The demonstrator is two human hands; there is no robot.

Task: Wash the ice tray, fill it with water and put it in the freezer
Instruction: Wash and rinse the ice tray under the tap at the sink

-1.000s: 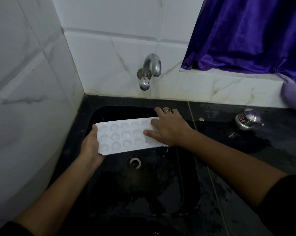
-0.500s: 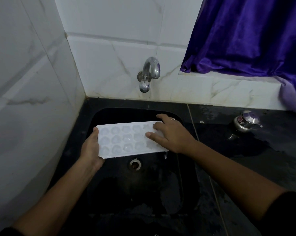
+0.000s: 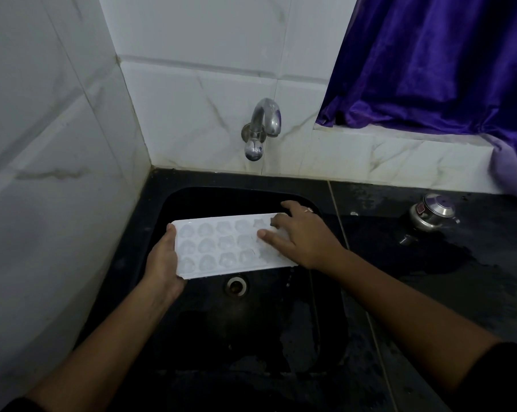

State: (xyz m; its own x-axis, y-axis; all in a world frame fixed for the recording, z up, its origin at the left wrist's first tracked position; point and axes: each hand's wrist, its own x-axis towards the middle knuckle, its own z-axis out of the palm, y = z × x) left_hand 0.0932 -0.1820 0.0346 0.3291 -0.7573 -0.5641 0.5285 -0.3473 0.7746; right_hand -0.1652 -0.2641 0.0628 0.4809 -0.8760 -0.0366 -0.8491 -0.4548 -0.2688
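A white ice tray point(image 3: 221, 245) with several moulded cells is held level over the black sink point(image 3: 191, 200), just above the drain point(image 3: 236, 286). My left hand point(image 3: 162, 263) grips the tray's left end from below and the side. My right hand point(image 3: 298, 236) lies flat on the tray's right end, fingers spread across the cells, a ring on one finger. A few drops fall from the tray's right edge. The chrome tap point(image 3: 261, 127) sticks out of the tiled wall above; no stream of water runs from it.
White marble-look tiles close the left side and back. A wet black counter point(image 3: 429, 263) runs right of the sink, with a small steel lidded pot point(image 3: 432, 215) on it. A purple curtain point(image 3: 429, 60) hangs at the upper right over a ledge.
The tray and both hands have sunk slightly lower into the sink. My right hand's fingers have shifted over the tray's right cells.
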